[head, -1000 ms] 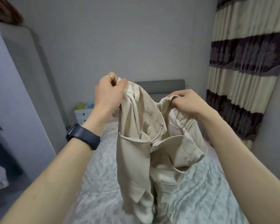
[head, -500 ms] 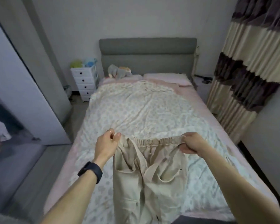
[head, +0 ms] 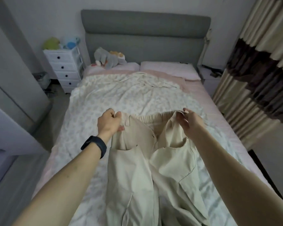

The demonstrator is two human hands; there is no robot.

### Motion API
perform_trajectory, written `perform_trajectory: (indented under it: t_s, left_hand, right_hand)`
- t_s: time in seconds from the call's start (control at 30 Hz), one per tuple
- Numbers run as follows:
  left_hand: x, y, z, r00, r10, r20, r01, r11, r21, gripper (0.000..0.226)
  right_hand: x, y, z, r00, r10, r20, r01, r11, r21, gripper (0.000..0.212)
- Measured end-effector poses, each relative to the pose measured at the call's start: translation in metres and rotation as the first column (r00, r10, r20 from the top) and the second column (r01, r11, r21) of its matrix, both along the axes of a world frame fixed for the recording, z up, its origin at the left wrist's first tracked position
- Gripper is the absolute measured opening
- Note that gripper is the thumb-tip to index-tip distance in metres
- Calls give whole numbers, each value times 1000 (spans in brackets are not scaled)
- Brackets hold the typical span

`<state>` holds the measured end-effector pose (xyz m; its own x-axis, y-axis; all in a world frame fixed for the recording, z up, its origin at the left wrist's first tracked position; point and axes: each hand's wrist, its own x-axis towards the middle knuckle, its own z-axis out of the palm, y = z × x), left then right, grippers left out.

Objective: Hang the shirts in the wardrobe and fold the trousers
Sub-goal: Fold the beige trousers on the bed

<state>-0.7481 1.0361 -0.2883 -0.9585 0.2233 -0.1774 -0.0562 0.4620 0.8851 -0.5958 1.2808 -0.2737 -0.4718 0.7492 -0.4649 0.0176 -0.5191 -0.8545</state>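
So you've brought the trousers down from up in front of your face to low over the bed, and pulled the waist out wider than half a second ago. Looks to me like you're spreading them flat for the first fold. Your left hand is curled tight round the left end of the waistband, and your right hand pinches the right end. The trousers are beige, with an elastic gathered waist and the front fly gaping open, and both hip pockets sag outward. The waist sits around mid-bed and the legs run back to the foot edge. I can't tell if they're fully resting on the cover yet.
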Motion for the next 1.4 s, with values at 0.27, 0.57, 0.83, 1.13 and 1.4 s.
perform_trajectory:
  t_s: [0.27, 0.57, 0.83, 1.13, 1.4]
  left_hand:
    - [-58, 55, -128, 928, -331, 170, 349, 933, -87, 51]
    - [56, -23, -258, 882, -204, 426, 302, 936, -178, 39]
    - [211, -143, -283, 902, 183, 392, -57, 949, -311, 6]
    - [272, -202, -319, 829, 2, 560, 194, 937, -290, 43]
    - [251, -217, -281, 876, -480, 55, 455, 781, -429, 39]
  right_hand:
    - [-81, 24, -110, 906, 353, 232, -381, 920, 91, 46]
    - [32, -61, -253, 756, 479, 445, -546, 838, 25, 24]
    - [201, -195, -287, 676, 521, 522, -508, 842, -182, 33]
    - [271, -251, -334, 427, 492, 759, -788, 614, 46, 84]
    - [247, -242, -316, 599, 317, 735, -726, 601, 333, 23]
